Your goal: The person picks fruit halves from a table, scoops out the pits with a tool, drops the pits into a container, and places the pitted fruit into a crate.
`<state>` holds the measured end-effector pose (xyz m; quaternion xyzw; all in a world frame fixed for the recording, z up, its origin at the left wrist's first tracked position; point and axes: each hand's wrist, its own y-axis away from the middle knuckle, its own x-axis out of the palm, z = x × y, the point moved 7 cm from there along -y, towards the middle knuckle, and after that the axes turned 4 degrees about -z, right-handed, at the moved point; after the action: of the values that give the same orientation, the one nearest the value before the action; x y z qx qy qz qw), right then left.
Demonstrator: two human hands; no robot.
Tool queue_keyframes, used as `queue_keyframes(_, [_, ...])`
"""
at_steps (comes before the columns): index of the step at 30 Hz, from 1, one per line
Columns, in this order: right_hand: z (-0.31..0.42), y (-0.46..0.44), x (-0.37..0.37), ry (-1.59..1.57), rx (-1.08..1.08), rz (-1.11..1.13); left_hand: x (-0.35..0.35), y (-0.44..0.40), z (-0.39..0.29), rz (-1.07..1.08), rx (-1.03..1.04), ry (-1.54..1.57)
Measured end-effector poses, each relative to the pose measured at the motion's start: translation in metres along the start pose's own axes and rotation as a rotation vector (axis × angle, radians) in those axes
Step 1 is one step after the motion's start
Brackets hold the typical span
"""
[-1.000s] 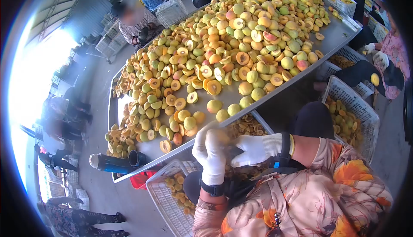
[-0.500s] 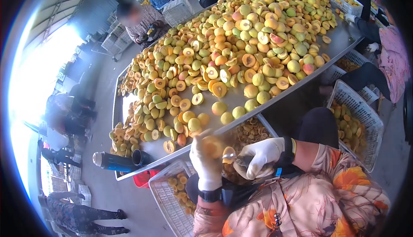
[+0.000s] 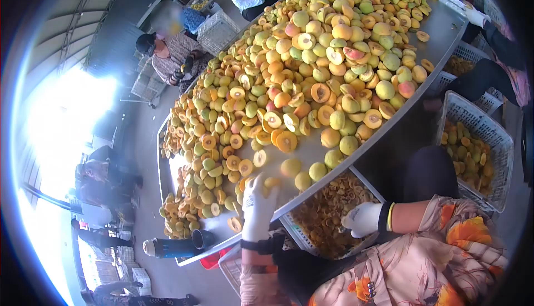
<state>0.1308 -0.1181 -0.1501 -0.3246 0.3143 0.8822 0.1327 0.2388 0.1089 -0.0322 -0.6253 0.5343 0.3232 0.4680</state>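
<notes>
My left hand (image 3: 257,205), in a white glove, reaches over the near edge of the metal table (image 3: 356,149). Its fingertips meet a yellow-green peach (image 3: 271,183) there; blur hides whether they grip it. My gloved right hand (image 3: 362,220) is closed above a crate of brown pits and scraps (image 3: 320,211). What it holds, if anything, is too small to make out. A big heap of whole and halved peaches (image 3: 311,72) covers much of the table, several cut faces showing brown centres.
A blue thermos (image 3: 169,247) lies by a dark cup (image 3: 202,239) at the table's left corner, above a red container (image 3: 216,259). To my right stands a white crate of peach halves (image 3: 467,156). People work around the table, including a person in a cap (image 3: 172,56).
My left hand has left the peach it held before me and moved to the table edge. The right hand, earlier at a peach piece with a metal tool, has moved right over the scrap crate. The view has shifted.
</notes>
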Motion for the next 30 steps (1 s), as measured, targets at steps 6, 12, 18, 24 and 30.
queue_keyframes(6, [0.010,0.007,-0.011,-0.078,-0.045,0.022,0.098,-0.065,-0.018,0.391,0.047,-0.178])
queue_keyframes(12, [-0.003,0.010,-0.040,-0.139,0.012,-0.205,0.073,-0.053,0.008,0.233,-0.289,0.644])
queue_keyframes(18, [0.021,0.035,-0.087,-0.424,-0.141,-0.606,0.019,0.031,-0.021,0.159,-0.445,1.674])
queue_keyframes(24, [0.081,0.055,-0.098,-0.454,-0.343,-0.796,-0.012,0.090,-0.074,0.154,-0.417,1.966])
queue_keyframes(30, [0.111,0.095,-0.100,-0.413,-0.373,-1.035,-0.021,0.126,-0.084,-0.036,-0.440,1.899])
